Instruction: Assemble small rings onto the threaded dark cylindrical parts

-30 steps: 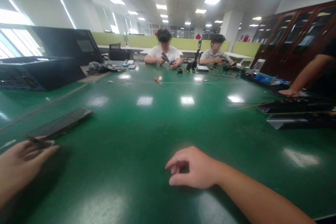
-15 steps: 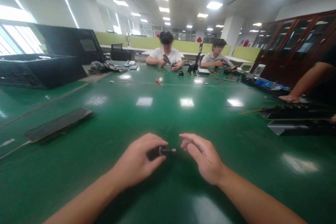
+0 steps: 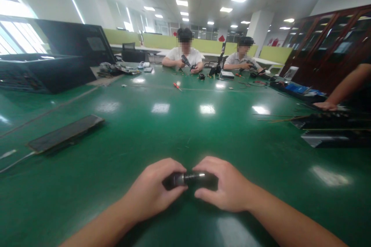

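My left hand [image 3: 158, 183] is closed around a dark cylindrical tool [image 3: 179, 178], which lies sideways just over the green tabletop [image 3: 162, 135]. From its grey collar a ribbed shaft with a bright silver tip points right. Most of its body is hidden in my palm, and I cannot tell its exact kind. Curved around the shaft's tip, my right hand [image 3: 228, 185] is open, with thumb and fingers apart. It does not appear to grip the shaft.
On the left lie a long dark flat bar [image 3: 66, 133] and a white cable [image 3: 17, 162]; a black case [image 3: 43, 71] stands behind. A red screwdriver [image 3: 177, 87] lies farther back. Two people sit opposite. At right, a person's hand [image 3: 326, 105] rests near black metal parts [image 3: 333, 139].
My right hand has moved left and down around the shaft's tip, its thumb and fingers now spread about it. More of the shaft shows from my left hand. The view has shifted slightly.
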Tool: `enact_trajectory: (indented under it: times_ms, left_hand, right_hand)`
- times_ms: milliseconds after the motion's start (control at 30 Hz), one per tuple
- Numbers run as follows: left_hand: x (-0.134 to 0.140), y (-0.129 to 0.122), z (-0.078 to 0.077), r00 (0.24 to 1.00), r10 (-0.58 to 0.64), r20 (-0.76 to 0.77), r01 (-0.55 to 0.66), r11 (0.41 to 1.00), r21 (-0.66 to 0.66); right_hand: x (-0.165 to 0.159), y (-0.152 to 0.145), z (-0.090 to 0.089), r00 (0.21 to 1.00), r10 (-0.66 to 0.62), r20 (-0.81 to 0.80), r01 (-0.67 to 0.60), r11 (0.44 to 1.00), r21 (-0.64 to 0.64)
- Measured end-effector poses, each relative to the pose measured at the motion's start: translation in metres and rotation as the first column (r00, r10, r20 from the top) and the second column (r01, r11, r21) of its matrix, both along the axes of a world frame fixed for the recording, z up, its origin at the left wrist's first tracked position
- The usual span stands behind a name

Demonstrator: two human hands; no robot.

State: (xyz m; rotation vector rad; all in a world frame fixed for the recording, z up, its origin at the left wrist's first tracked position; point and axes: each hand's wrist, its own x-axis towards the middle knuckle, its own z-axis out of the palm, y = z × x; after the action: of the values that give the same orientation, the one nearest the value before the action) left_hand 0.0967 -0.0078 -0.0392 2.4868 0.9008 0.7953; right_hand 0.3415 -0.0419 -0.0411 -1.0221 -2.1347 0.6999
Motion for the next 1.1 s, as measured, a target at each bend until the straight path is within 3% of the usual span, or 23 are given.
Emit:
enact_trajectory:
  times_ms: [200,1100]
  left_hand:
    - [0.007,-0.008,-0.005,0.986,-0.166,0.009,0.165,0.983,0.084]
    - [0.01,-0.011,-0.008,0.99,-0.144,0.012,0.142,0.987,0.069]
  right_hand:
    - [-0.004,-0.003,-0.005,0.998,0.021,0.055,-0.022,1.0,0.016]
    - [0.0,-0.002,-0.008,0.997,0.029,0.076,-0.036,0.995,0.095]
